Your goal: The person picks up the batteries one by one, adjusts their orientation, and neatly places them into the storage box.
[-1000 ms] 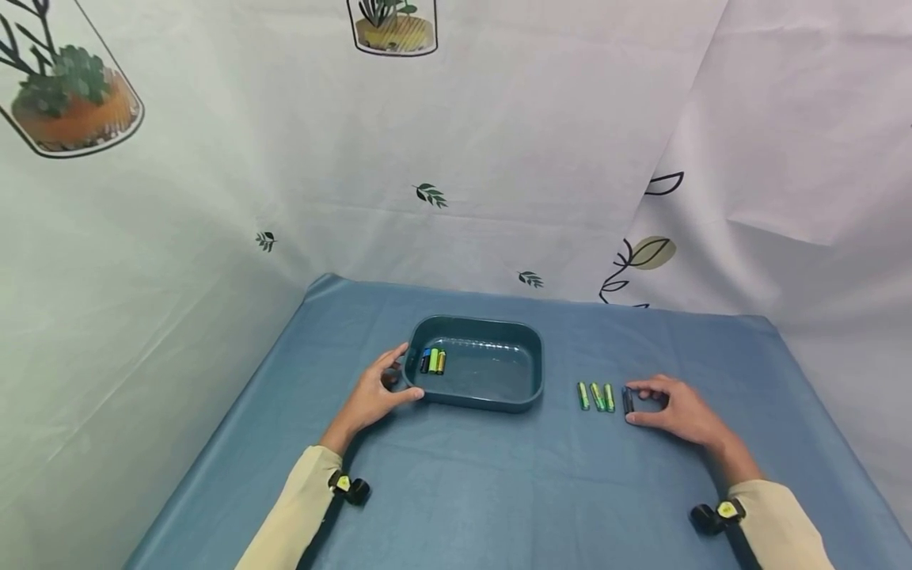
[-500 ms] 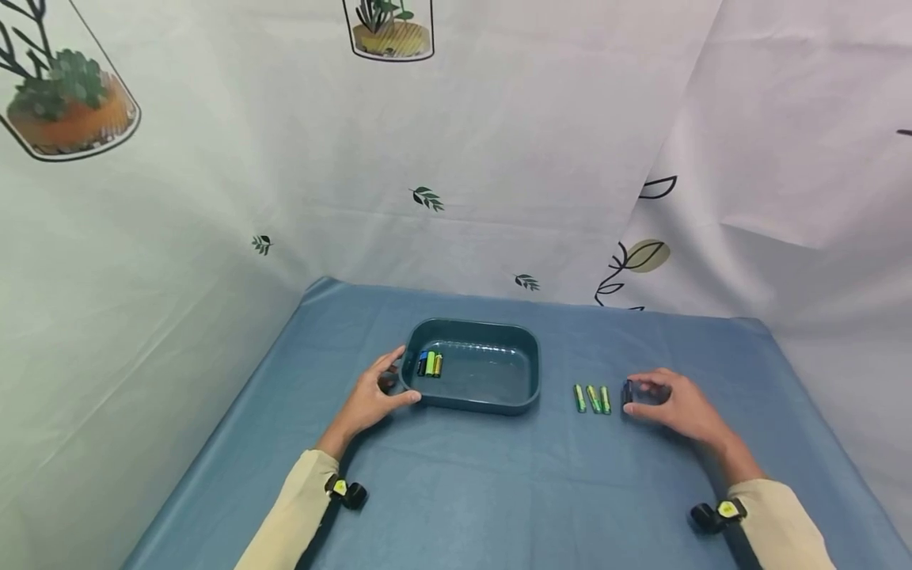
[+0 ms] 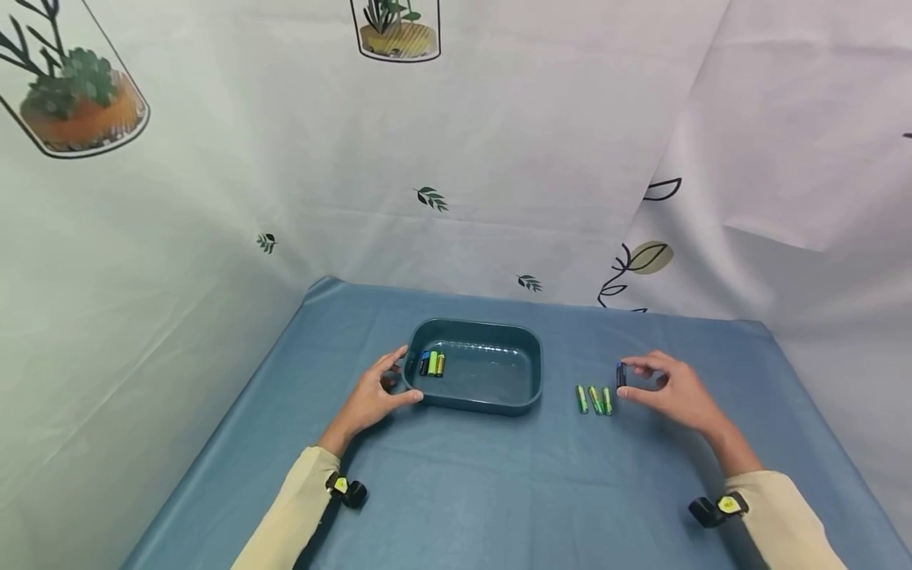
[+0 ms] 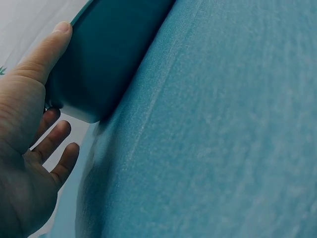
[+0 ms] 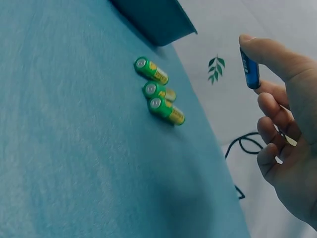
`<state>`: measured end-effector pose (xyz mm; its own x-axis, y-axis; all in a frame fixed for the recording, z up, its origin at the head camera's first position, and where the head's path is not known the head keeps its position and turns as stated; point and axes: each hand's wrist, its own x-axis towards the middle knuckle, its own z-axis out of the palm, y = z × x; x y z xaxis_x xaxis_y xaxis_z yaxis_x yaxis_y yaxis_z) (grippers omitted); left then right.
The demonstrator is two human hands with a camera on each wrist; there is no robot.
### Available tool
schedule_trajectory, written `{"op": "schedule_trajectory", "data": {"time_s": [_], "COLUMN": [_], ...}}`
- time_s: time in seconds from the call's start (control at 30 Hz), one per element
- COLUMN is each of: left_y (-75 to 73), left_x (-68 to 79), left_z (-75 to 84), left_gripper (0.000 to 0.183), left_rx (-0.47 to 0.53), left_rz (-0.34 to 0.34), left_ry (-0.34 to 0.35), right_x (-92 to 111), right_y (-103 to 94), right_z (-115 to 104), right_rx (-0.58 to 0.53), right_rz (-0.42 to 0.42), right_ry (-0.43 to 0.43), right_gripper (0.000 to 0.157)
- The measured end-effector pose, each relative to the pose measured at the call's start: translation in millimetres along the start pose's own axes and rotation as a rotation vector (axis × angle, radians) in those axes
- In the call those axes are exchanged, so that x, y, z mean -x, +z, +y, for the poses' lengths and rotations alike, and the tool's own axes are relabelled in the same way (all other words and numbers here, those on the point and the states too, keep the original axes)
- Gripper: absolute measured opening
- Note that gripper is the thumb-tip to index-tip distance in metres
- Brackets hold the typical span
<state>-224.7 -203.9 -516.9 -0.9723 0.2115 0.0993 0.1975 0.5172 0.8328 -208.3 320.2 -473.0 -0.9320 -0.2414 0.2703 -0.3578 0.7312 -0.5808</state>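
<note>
In the head view, my left hand (image 3: 374,396) holds the left end of a dark teal tray (image 3: 499,404). Its thumb lies along the near rim and the index finger is at the far corner; the other fingers show loosely bent in the left wrist view. Between thumb and fingertips, my right hand (image 3: 670,392) pinches a dark blue battery (image 5: 250,70) by its ends, raised over the table. Just left of that hand lie three green-and-yellow batteries (image 5: 167,111) in a row. Inside the tray at its left end sit a black-and-blue battery (image 3: 424,363) and two green-yellow batteries (image 3: 433,363).
A blue cloth (image 3: 456,491) covers the table. Pale fabric walls (image 3: 342,142) printed with plants and leaves stand behind it and on both sides. Each wrist wears a small black camera (image 3: 354,495).
My right hand has lifted the dark blue battery off the cloth, moving it slightly up and left. My left hand stays at the tray, and the three green batteries lie as before.
</note>
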Motion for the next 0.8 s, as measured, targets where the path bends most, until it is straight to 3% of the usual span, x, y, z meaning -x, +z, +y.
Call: {"op": "schedule_trajectory", "data": {"time_s": [0.8], "left_y": [1.2], "left_x": [-1.7], "left_z": [0.8], "left_gripper": [0.094], "left_rx": [0.016], "left_rz": [-0.003], "left_ry": [0.023], "right_x": [-53.0], "right_y": [17.6], "right_z": [-44.6], "right_rx": [-0.051], "right_rz": [-0.011], "right_ry": [-0.057], "right_gripper": [0.049]}}
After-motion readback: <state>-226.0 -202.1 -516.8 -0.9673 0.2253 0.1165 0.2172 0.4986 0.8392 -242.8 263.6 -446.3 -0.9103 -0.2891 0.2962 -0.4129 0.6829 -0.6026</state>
